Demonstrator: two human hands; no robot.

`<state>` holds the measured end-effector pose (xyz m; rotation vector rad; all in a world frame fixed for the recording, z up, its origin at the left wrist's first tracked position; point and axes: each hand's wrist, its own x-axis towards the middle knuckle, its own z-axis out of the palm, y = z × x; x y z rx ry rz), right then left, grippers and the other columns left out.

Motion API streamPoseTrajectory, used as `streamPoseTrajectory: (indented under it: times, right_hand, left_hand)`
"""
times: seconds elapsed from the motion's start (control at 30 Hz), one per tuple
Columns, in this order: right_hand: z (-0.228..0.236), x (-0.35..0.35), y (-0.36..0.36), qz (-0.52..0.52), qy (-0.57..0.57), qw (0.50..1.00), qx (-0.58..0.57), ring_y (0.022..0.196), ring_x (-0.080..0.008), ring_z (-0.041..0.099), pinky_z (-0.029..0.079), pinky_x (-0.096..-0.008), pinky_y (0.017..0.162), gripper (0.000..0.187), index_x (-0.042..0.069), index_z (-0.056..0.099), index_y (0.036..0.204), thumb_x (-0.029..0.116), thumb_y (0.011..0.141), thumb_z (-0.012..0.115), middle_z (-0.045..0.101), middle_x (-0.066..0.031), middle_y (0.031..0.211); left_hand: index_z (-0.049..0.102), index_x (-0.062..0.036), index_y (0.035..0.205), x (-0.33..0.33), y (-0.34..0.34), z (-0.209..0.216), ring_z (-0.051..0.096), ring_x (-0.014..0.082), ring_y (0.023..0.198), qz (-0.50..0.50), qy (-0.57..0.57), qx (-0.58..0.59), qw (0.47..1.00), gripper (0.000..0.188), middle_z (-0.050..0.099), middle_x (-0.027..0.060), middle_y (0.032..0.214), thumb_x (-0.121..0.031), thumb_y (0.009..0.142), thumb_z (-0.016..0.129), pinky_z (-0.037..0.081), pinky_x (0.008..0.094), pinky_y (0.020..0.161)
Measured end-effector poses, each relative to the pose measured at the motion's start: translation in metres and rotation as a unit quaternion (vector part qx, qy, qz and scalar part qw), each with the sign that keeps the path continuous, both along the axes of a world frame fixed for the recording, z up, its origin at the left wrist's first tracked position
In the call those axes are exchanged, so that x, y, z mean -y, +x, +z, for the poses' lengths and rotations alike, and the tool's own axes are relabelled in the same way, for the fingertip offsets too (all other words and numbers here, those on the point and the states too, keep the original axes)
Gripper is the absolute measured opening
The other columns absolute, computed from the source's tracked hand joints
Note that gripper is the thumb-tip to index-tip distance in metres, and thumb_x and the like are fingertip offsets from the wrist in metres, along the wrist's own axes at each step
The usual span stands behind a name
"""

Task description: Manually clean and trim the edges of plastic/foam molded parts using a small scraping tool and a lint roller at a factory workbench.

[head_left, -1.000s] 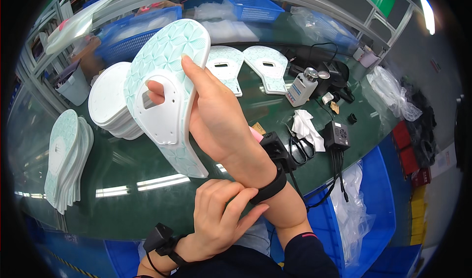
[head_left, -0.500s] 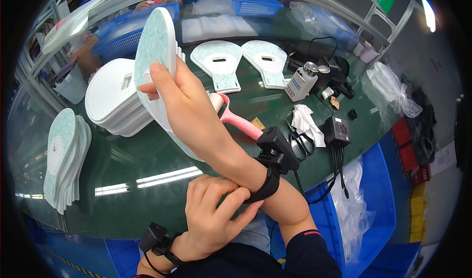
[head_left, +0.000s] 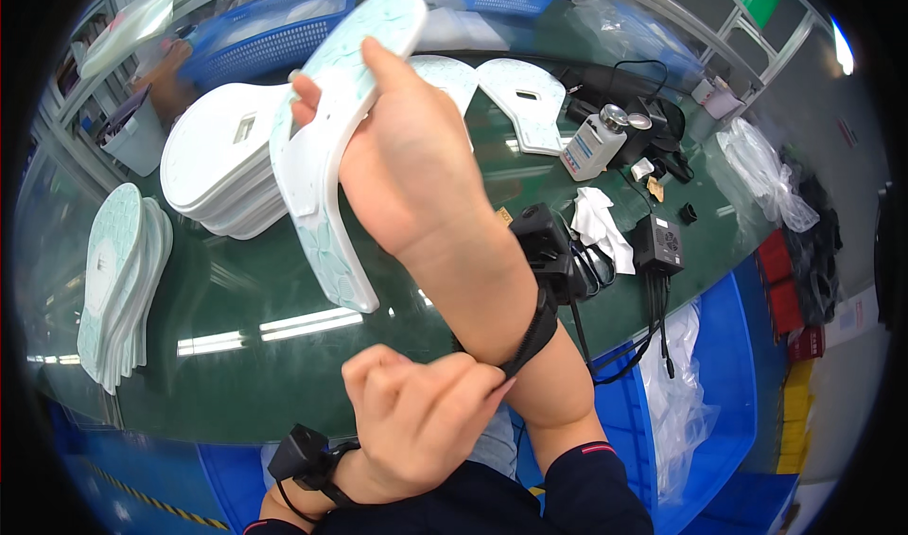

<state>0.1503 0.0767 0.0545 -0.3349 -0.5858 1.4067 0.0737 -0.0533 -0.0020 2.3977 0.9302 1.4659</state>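
My right hand (head_left: 407,157) is closed around a paddle-shaped white panel (head_left: 326,228) with a pale green patterned face, held tilted above the table. Its narrow end points down toward me. On the right wrist is a black strap (head_left: 537,332) carrying a small black device (head_left: 544,242). My left hand (head_left: 416,407) pinches that strap's edge at the underside of the wrist. A stack of similar panels (head_left: 222,152) lies left of the held one, face down, and another fanned stack (head_left: 113,280) is at far left. Two more panels lie at the back, one (head_left: 530,105) right of the other.
Right of my arm are a white pump bottle (head_left: 594,145), a white cloth (head_left: 601,228), and a black box with cables (head_left: 657,244). Blue baskets (head_left: 270,34) and plastic bags are beyond the table. A blue bin (head_left: 728,365) with clear film is at lower right.
My right hand has turned over and tipped the panel, its round end swinging right. The forearm now hides the pink-handled tool. My left hand has shifted slightly down, still at the strap.
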Motion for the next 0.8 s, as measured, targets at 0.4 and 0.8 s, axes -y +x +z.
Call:
streamPoseTrajectory:
  times: [0.4, 0.8]
  right_hand:
    - [0.012, 0.01, 0.006, 0.025, -0.067, 0.985, -0.156, 0.095, -0.0209, 0.045, 0.036, -0.0331, 0.088, 0.045, -0.008, 0.024, 0.122, 0.021, 0.091, 0.039, 0.035, -0.0162, 0.111]
    - [0.01, 0.013, -0.01, 0.019, -0.019, 0.997, -0.067, 0.093, -0.0175, 0.045, 0.036, -0.0303, 0.082, 0.035, -0.002, 0.034, 0.117, 0.021, 0.09, 0.037, 0.037, -0.01, 0.106]
  left_hand:
    - [0.065, -0.0168, 0.082, 0.015, -0.002, -0.006, 0.037, 0.008, 0.07, 0.081, 0.189, -0.083, 0.975, 0.017, 0.055, -0.0088, 0.077, -0.015, 0.068, 0.056, 0.03, 0.0267, 0.07]
    - [0.065, -0.0144, 0.083, 0.011, -0.008, -0.006, 0.039, 0.0108, 0.068, 0.078, 0.163, -0.06, 0.982, 0.018, 0.057, -0.0062, 0.078, -0.016, 0.065, 0.065, 0.031, 0.0282, 0.067]
